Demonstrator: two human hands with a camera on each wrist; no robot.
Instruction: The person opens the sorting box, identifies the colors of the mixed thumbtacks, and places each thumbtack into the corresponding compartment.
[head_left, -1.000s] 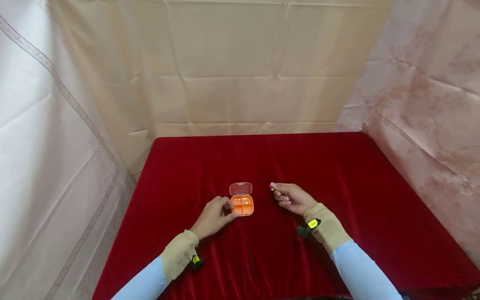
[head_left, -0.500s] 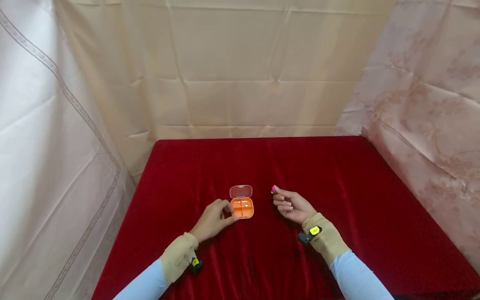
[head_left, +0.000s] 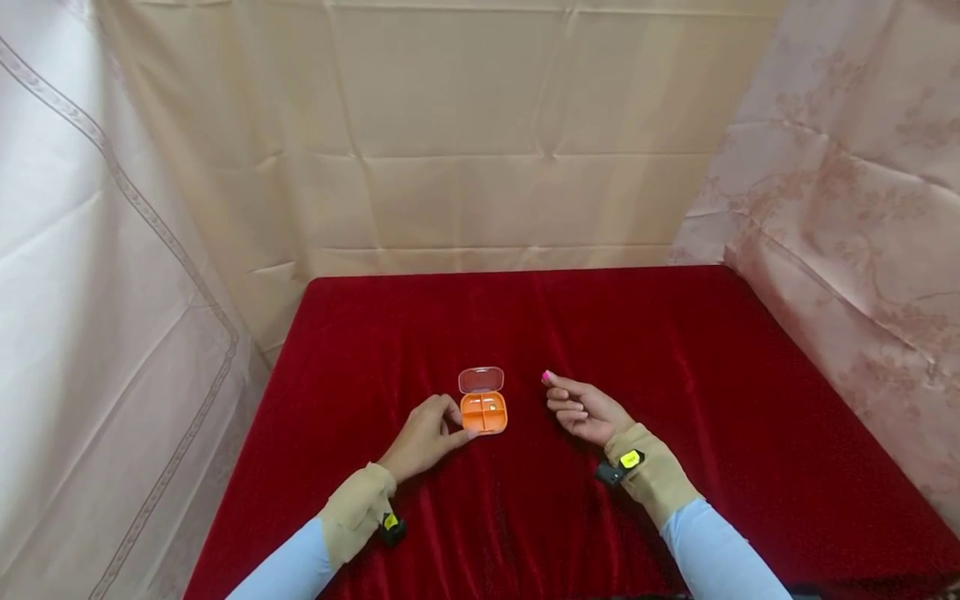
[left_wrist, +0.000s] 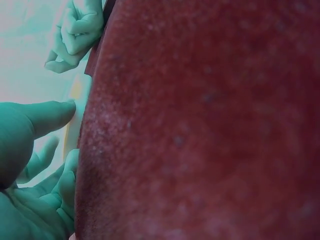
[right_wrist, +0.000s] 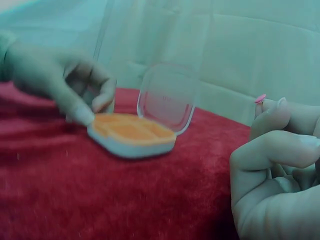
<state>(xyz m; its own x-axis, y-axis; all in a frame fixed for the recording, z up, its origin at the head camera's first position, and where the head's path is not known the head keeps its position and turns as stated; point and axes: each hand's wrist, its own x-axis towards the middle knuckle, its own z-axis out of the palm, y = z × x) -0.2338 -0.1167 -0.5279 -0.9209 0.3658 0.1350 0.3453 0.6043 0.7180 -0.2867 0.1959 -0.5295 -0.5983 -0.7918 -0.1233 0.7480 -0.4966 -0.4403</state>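
An orange pill box (head_left: 483, 414) with several compartments lies on the red cloth, its clear lid (head_left: 482, 380) raised at the back. My left hand (head_left: 423, 437) holds the box by its left front side, the thumb at the near edge, as the right wrist view also shows. A small round yellowish thing (head_left: 492, 408) sits in the back right compartment. To the right, my right hand (head_left: 590, 412) is raised beside the box and pinches a small bright pink piece (right_wrist: 260, 98) at its fingertips. The piece is too small to tell its kind; its lower part is hidden.
Red velvet cloth (head_left: 637, 325) covers the table. A beige curtain (head_left: 480, 133) hangs behind its far edge, with light patterned cloth (head_left: 847, 208) on the right and a whitish curtain (head_left: 97, 333) on the left.
Over the last second my right hand has lowered slightly and turned, and the pale thing seen below the pink piece no longer shows. My left hand and the box stay in place.
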